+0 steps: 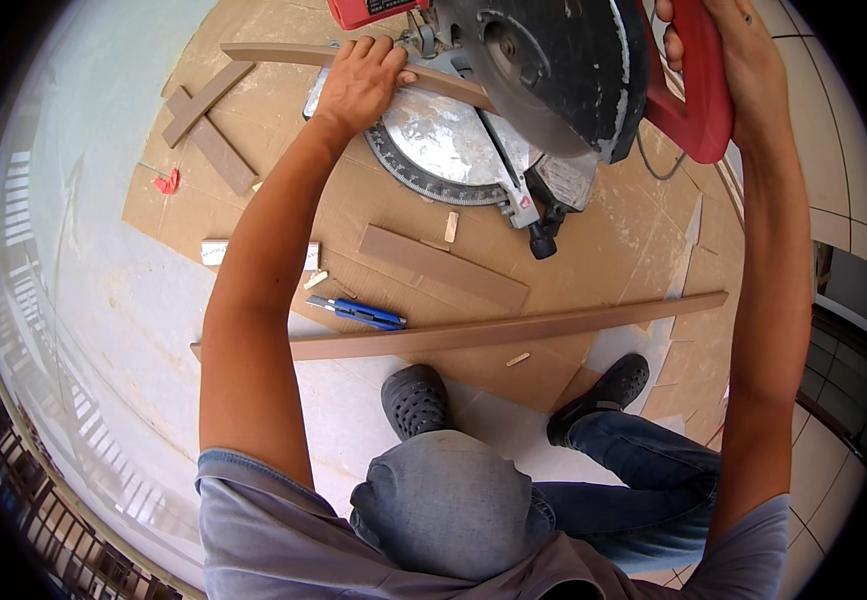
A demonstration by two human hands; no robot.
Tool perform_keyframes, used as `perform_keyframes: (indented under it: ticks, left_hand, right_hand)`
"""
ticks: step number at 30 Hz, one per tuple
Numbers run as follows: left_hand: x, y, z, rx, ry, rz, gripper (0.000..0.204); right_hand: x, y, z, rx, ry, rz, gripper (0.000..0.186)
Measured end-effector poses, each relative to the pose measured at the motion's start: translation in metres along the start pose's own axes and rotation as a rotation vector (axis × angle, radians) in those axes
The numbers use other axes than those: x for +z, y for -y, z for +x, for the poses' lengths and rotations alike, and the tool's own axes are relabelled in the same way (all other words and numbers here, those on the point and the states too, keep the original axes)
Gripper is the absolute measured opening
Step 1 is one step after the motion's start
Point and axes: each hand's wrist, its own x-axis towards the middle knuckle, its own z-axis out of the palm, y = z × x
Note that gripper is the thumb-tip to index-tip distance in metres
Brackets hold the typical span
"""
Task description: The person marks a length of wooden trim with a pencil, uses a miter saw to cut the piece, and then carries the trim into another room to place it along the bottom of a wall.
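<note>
My left hand (361,82) is closed over a long brown wooden strip (283,53), holding it across the bed of a miter saw. Its fingers reach over the strip's far edge, with the thumb along the near side. My right hand (728,45) is wrapped around the red saw handle (698,115), partly hidden at the upper edge. Between the hands, the blade (543,125) sits low under its black guard (568,50), right at the strip's visible right end. The scratched metal saw table (428,135) has a scale along its curved front.
Flattened cardboard (293,215) covers the floor. Two crossed wooden pieces (208,105) lie at left. Nearer are a short board (443,265), a blue utility knife (358,312) with blade out, and a long strip (513,325) before my feet. A cord (661,172) trails behind the saw.
</note>
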Motion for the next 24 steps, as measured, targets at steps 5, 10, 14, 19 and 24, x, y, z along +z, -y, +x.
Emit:
perform_keyframes:
  ticks: [5, 10, 14, 19, 24]
  left_hand:
    - [-0.001, -0.001, 0.001, -0.017, 0.018, 0.000, 0.025]
    - [-0.004, -0.002, 0.003, -0.036, 0.036, -0.016, 0.026]
    - [-0.004, -0.003, 0.003, -0.033, 0.026, -0.015, 0.027]
    - [-0.003, -0.002, 0.003, -0.025, 0.015, -0.031, 0.030]
    - [-0.003, -0.001, 0.004, -0.010, 0.006, -0.038, 0.032]
  right_hand:
    - [-0.008, -0.010, -0.005, -0.063, 0.048, 0.028, 0.046]
    - [-0.016, -0.036, -0.013, -0.055, 0.026, 0.120, 0.043]
    - [-0.032, -0.061, -0.025, -0.051, 0.162, 0.140, 0.052]
    - [-0.038, -0.098, -0.054, -0.091, 0.124, 0.264, 0.045]
    - [-0.033, -0.125, -0.074, -0.165, 0.111, 0.293, 0.047]
